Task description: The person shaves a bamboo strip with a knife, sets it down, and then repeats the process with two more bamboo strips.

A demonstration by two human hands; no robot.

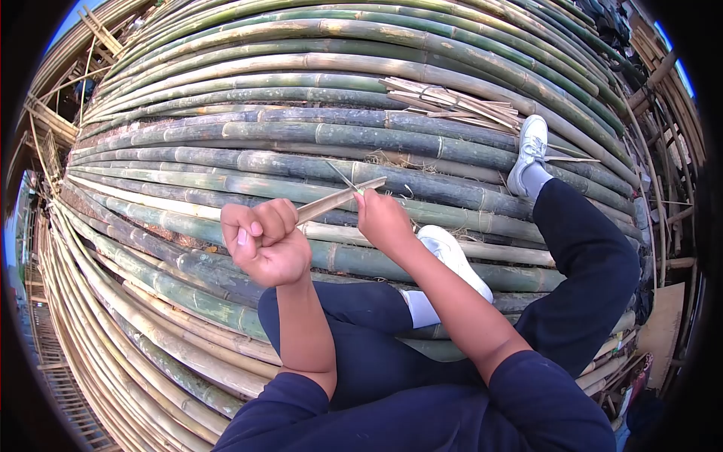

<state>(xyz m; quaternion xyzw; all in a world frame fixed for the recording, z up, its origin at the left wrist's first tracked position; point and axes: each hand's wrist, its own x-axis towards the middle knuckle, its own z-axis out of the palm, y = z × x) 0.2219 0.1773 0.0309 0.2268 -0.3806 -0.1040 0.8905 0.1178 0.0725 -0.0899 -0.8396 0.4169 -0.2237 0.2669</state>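
A split bamboo strip (331, 203) slants up to the right from my left hand (265, 239), whose fingers are curled closed around its lower end. Near the strip's far end, my right hand (384, 220) is closed on what looks like a knife (342, 174). Its narrow dark blade points up and left and crosses the strip just beyond my fingertips. The handle is hidden inside my right hand. Both hands are held above my folded leg and the bamboo poles.
Long bamboo poles (361, 135) lie side by side beneath me. A tied bundle of split bamboo strips (452, 99) rests on them ahead to the right, near my white shoe (532, 143). Fibre shavings (392, 160) are scattered on the poles. Pale thin poles (98, 324) lie at the left.
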